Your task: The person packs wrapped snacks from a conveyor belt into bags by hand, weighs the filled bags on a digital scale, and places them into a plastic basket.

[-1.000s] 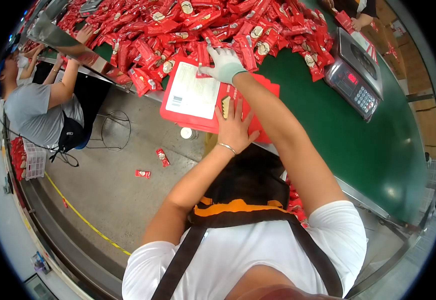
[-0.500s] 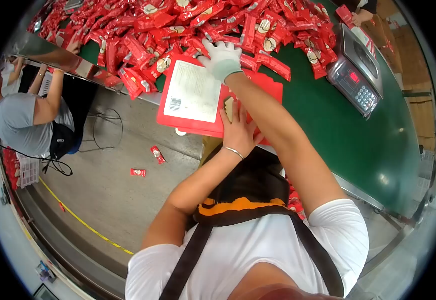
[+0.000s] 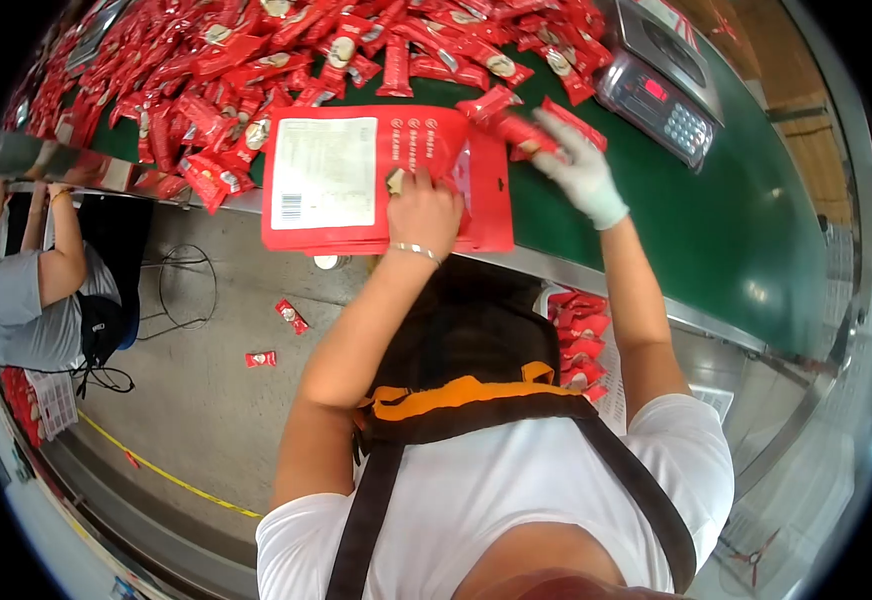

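"Where is the bag on your feed?"

"I have the red bag (image 3: 411, 140) just above the centre of the frame, label (image 3: 326, 165) up and to the left. Its lower left corner reaches past the edge of the green table (image 3: 696, 255)."

"And the left hand?"

"The bare left hand (image 3: 426, 213) is on the bag, right of the label. Its fingers are bent, the tips against the red face beside a pale patch (image 3: 396, 180). From up here I can't tell whether they pinch the film or only press on it. The film bulges to the right of the fingertips."

"Right hand?"

"The gloved right hand (image 3: 578, 172) is right of the bag and apart from it, fingers stretched toward the upper left. One blurred packet (image 3: 524, 135) lies between the fingertips and the bag's upper right corner. I can't make out whether the glove grips it. A second packet (image 3: 581, 122) sits just behind the fingers."

"Anything close by?"

"The scale (image 3: 656, 90) at the upper right of the frame, and the pile (image 3: 236, 60) of red packets across the upper left."
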